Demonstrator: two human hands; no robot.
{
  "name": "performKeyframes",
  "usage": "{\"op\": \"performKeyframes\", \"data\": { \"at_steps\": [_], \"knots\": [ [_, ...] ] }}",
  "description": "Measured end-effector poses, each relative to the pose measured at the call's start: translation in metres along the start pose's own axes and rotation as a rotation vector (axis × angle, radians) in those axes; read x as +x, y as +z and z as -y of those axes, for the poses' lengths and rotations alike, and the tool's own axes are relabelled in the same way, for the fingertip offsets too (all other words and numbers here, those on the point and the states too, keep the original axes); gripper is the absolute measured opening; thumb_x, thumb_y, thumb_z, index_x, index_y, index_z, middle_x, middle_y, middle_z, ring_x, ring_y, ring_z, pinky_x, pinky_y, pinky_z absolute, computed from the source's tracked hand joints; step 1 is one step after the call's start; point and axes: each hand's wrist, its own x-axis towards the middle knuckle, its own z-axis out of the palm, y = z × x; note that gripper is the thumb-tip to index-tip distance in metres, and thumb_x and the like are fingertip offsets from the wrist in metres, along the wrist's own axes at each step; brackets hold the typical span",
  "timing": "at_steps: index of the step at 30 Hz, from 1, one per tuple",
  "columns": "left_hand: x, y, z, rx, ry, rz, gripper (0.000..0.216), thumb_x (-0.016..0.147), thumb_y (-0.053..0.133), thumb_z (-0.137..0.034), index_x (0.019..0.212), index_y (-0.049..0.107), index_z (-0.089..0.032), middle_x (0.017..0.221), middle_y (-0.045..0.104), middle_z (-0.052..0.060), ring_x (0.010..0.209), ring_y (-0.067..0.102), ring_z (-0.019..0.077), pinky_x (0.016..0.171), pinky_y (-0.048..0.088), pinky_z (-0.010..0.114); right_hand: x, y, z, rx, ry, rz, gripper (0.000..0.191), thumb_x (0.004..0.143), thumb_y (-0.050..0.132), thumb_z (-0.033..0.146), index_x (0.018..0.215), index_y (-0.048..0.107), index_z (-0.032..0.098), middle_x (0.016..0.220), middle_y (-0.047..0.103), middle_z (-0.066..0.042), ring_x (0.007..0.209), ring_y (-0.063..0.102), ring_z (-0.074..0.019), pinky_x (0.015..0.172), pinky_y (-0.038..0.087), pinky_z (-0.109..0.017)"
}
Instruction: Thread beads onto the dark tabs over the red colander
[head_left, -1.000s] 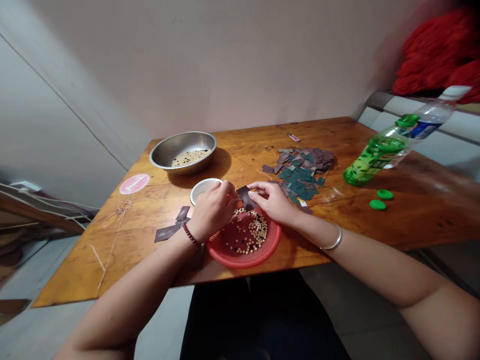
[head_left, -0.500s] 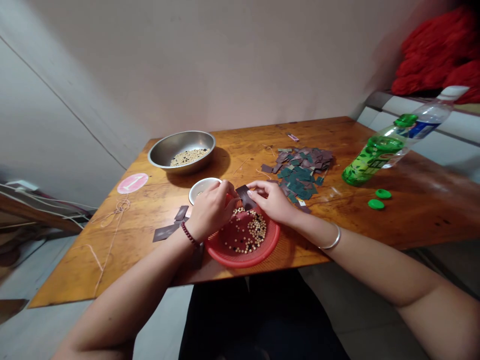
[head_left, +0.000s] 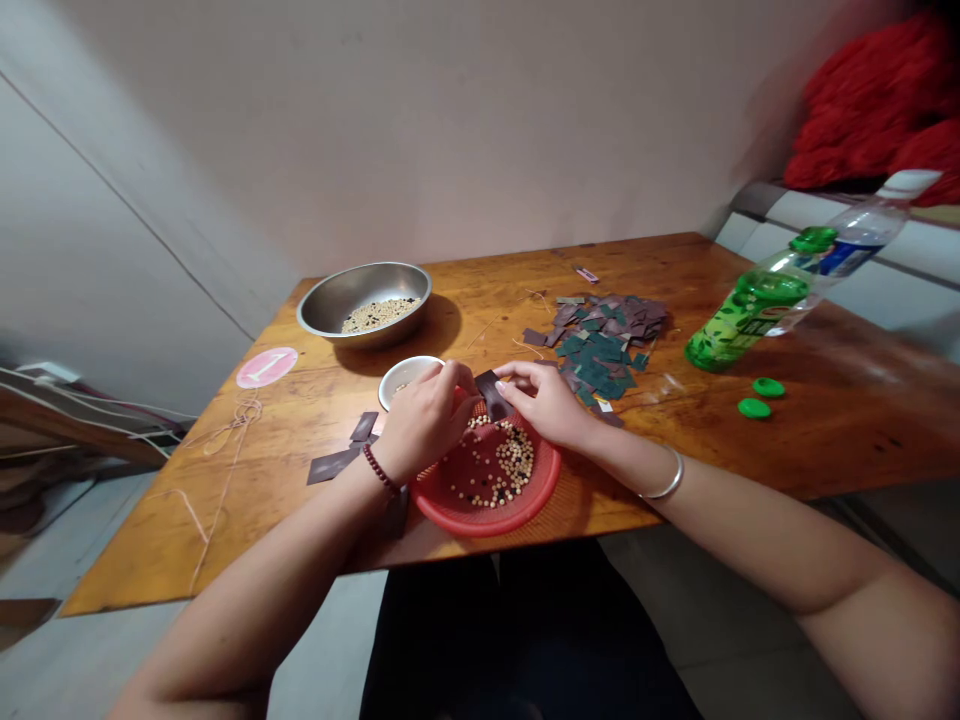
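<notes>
Over the far rim of a red plastic basket (head_left: 551, 490), my right hand (head_left: 551, 402) pinches a small dark flat piece (head_left: 493, 394), like a little packet, between thumb and fingers. Close beside it, my left hand (head_left: 424, 418) is closed with its fingers curled together; what they hold, if anything, is hidden. Small round pale and black bead-like pieces (head_left: 516, 460) lie in the basket. Partly behind my left hand stands a small white bowl (head_left: 390, 385). More dark flat pieces (head_left: 334, 466) lie left of my left wrist.
A steel bowl (head_left: 319, 325) of similar small pieces stands at the back left. Right of centre lies a pile of green and brown flat pieces (head_left: 600, 360). A green bottle (head_left: 750, 310), a clear bottle (head_left: 874, 225) and green caps (head_left: 754, 408) are at right. Loose string (head_left: 244, 412) lies at left.
The whole view has shifted very slightly. Both hands keep nearly the same place, and the dark flat piece stays in my right hand's pinch.
</notes>
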Motion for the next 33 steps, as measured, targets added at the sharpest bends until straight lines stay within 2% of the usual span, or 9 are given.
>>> {"op": "performKeyframes", "data": {
  "at_steps": [7, 33],
  "knots": [
    [-0.0008, 0.0006, 0.0001, -0.011, -0.020, 0.000, 0.015, 0.083, 0.056, -0.027, 0.094, 0.049, -0.020, 0.093, 0.060, 0.002, 0.084, 0.056, 0.0164, 0.073, 0.044, 0.028, -0.0002, 0.0000, 0.0009, 0.009, 0.001, 0.005, 0.019, 0.080, 0.056, 0.022, 0.095, 0.063, 0.013, 0.084, 0.070, -0.007, 0.073, 0.066, -0.0151, 0.071, 0.053, -0.029],
    [-0.0003, 0.0003, 0.0010, -0.022, -0.006, 0.004, 0.016, 0.083, 0.056, -0.026, 0.096, 0.050, -0.019, 0.092, 0.061, 0.003, 0.085, 0.057, 0.0169, 0.075, 0.046, 0.030, 0.0002, 0.0004, 0.0008, 0.019, 0.004, 0.002, 0.018, 0.080, 0.056, 0.020, 0.094, 0.063, 0.013, 0.085, 0.070, -0.007, 0.074, 0.066, -0.0151, 0.071, 0.053, -0.029]
  ]
}}
